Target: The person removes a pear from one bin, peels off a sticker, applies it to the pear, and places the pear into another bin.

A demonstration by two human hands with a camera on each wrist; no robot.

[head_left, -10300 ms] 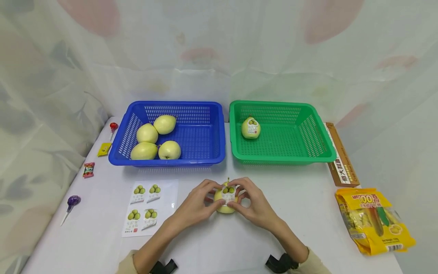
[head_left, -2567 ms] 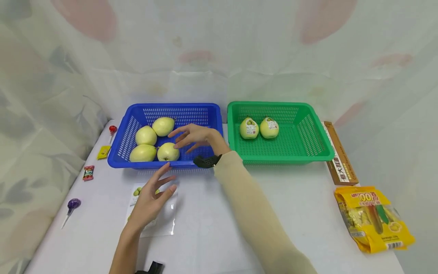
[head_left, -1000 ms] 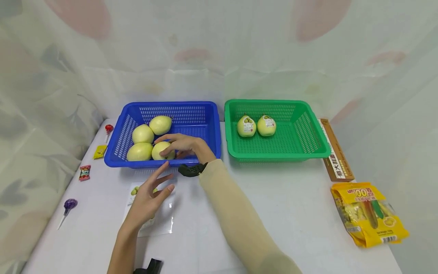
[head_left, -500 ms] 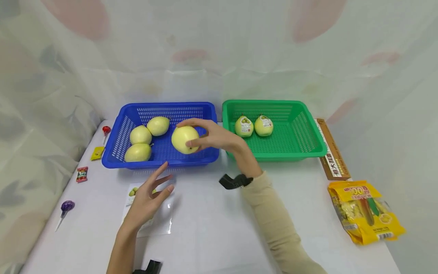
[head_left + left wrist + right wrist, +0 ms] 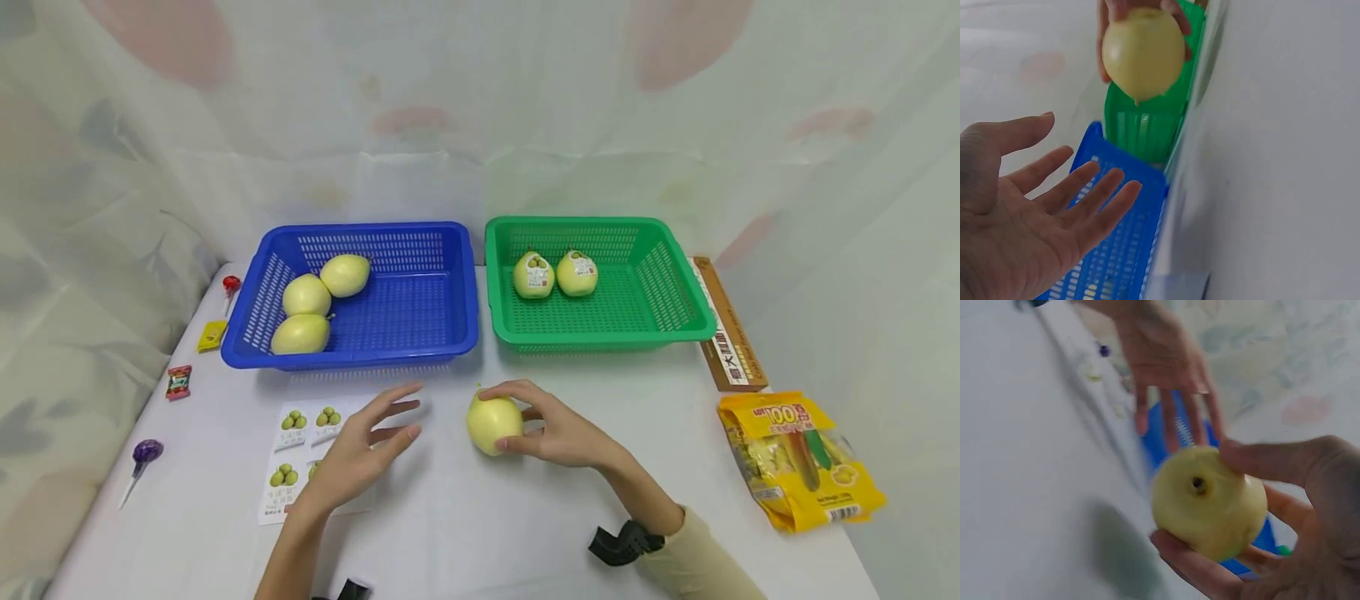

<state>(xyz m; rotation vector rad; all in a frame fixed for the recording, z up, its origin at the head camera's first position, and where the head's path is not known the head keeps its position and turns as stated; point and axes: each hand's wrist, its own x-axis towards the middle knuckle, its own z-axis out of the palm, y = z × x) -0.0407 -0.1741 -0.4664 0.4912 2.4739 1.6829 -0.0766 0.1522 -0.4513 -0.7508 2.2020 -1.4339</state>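
Label sheet (image 5: 302,456) near left, blue basket (image 5: 408,308) with three pears (image 5: 306,296) far left, left hand (image 5: 358,454) spread, empty, single pear (image 5: 492,425) at near centre, gripped by right hand (image 5: 561,429), dark-centred end (image 5: 1199,485) seen in right wrist view, not head view, green basket (image 5: 633,300) with two labelled pears (image 5: 534,277) far right

A smooth, pale yellow-green pear (image 5: 493,427) was gripped by the right hand (image 5: 558,429) above the white table (image 5: 465,533), roughly midway between its left and right edges. The stem (image 5: 478,387) was pointed toward the far edge.
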